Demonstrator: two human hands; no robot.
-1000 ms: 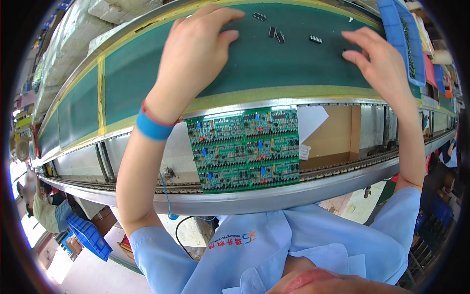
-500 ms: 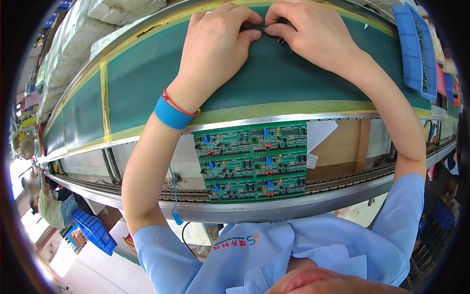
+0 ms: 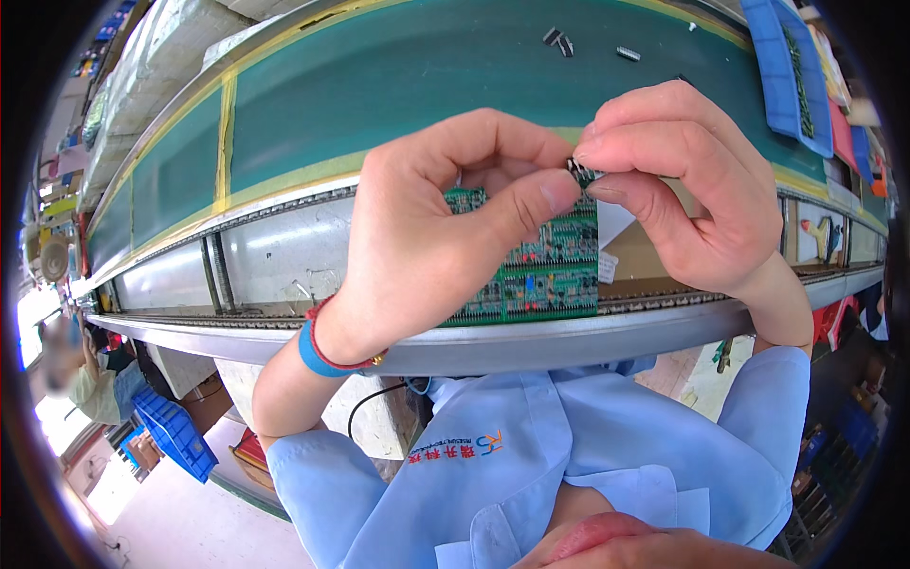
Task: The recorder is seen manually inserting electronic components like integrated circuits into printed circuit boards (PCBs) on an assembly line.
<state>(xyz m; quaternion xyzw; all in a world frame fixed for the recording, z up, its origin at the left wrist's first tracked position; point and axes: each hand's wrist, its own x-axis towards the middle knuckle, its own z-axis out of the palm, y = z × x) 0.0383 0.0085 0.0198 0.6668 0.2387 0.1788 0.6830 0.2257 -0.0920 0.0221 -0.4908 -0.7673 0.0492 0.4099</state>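
Observation:
A small black chip with metal pins (image 3: 585,174) is pinched between my two hands, above a green circuit board (image 3: 550,296). My right hand (image 3: 697,185) has its thumb and fingertips closed on the chip's right part. Thumb and forefinger of my left hand (image 3: 455,223) close around its left end, and this wrist wears a blue band (image 3: 317,353). Much of the board, filled with small blue, red and black parts, is hidden behind my left hand. It lies across the rails at the near side of the green mat.
Several loose chips, among them one black chip (image 3: 627,54), lie on the green mat (image 3: 427,71). A blue bin (image 3: 773,71) with green parts stands at the far right. Metal rail (image 3: 379,360) runs along the near edge. At the left, another person (image 3: 100,384) is beside a blue crate (image 3: 175,431).
Both hands have come back from the far mat toward me and now hold a chip over the circuit board. Loose chips on the mat are now uncovered.

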